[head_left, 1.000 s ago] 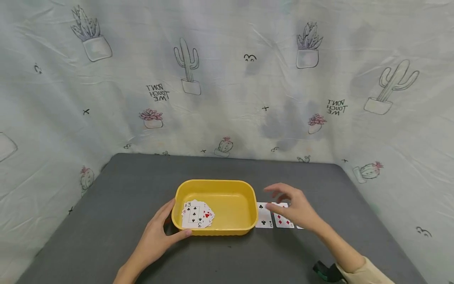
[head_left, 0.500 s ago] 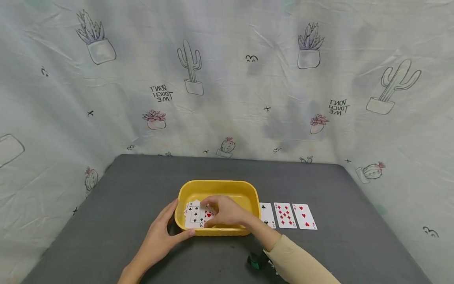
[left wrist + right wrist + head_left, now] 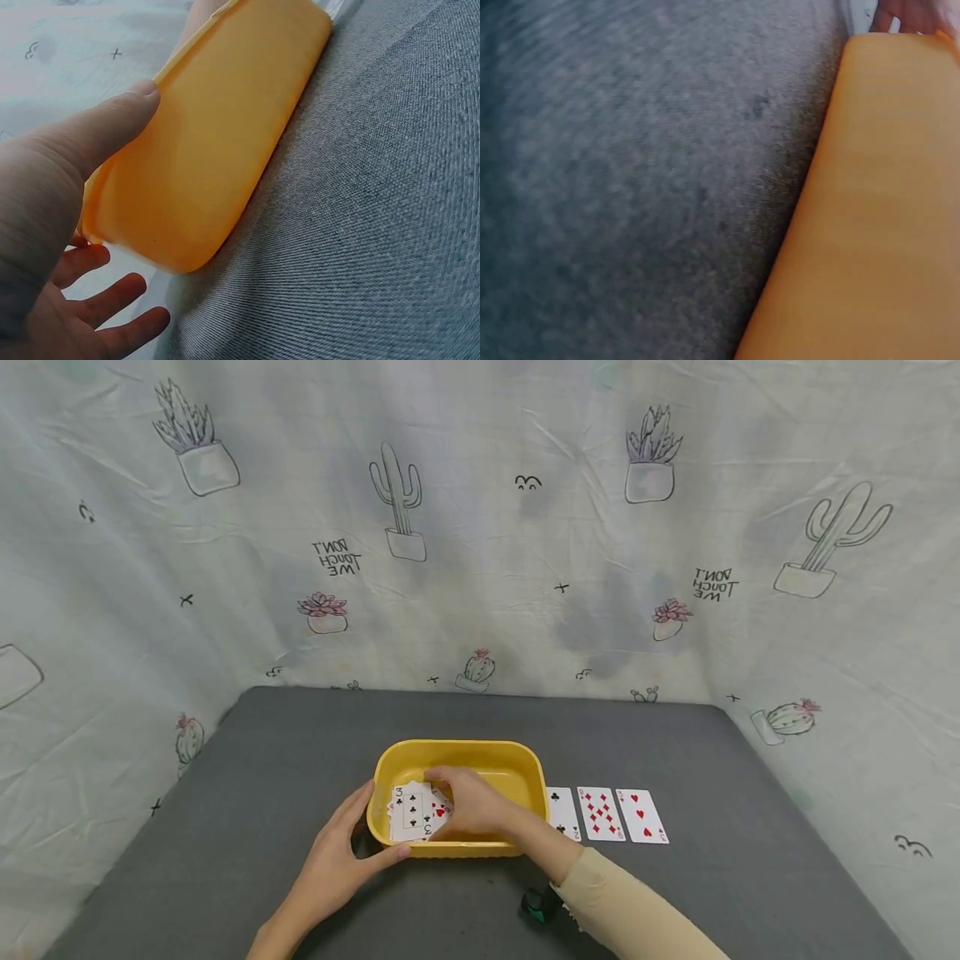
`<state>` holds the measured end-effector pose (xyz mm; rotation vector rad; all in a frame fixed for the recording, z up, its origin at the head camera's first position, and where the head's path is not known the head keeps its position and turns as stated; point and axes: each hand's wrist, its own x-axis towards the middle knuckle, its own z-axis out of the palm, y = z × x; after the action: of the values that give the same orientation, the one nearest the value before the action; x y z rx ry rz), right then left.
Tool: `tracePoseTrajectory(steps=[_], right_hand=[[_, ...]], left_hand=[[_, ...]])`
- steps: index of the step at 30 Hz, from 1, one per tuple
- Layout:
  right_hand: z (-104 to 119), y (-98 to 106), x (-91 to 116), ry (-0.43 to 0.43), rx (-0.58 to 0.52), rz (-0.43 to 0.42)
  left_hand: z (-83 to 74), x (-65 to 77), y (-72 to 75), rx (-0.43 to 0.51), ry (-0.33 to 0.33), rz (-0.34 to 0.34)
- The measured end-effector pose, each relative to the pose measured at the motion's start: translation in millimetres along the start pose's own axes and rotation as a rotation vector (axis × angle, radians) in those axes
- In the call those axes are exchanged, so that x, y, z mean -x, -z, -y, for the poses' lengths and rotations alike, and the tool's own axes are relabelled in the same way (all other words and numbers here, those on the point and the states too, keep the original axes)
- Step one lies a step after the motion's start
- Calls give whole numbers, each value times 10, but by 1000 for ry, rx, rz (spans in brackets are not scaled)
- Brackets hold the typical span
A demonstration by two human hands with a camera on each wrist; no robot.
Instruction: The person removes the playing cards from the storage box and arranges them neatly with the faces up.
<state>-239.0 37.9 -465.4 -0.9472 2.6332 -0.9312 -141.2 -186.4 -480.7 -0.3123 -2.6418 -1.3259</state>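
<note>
A yellow plastic tray (image 3: 480,850) stands on the grey tabletop, at lower centre in the head view. My left hand (image 3: 333,864) grips its left end, thumb on the near rim and fingers at the side. The left wrist view shows that thumb (image 3: 124,124) on the rim, with some fingers spread off the tray. Overlapping playing cards lie in its left part, a three of clubs (image 3: 412,814) on top. My right hand (image 3: 476,802) reaches inside, thumb and fingers at the right edge of the pile. Whether it pinches a card there cannot be made out.
Right of the tray lie three face-up cards in a row: a club card (image 3: 562,814) partly hidden by the tray, a nine of diamonds (image 3: 601,814) and a three of hearts (image 3: 642,816). A printed cloth (image 3: 480,568) hangs behind the table (image 3: 600,735).
My right hand has moved left from above the card row into the tray, uncovering the three of hearts. Over the last half second it stays by the pile. The left hand keeps its grip.
</note>
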Motion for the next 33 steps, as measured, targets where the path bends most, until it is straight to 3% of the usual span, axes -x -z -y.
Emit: tracePoseTrajectory(steps=[15,22,33], right_hand=[[-5,-27,-18,33,24,-13],[-7,-63,-44,51,105,-17],[51,-25,-38,51,56,-22]], left_hand=[[12,6,-14,-20,5,-9],[7,14,-13,-12,2,-10],[-21,12,-1,-12,28,2]])
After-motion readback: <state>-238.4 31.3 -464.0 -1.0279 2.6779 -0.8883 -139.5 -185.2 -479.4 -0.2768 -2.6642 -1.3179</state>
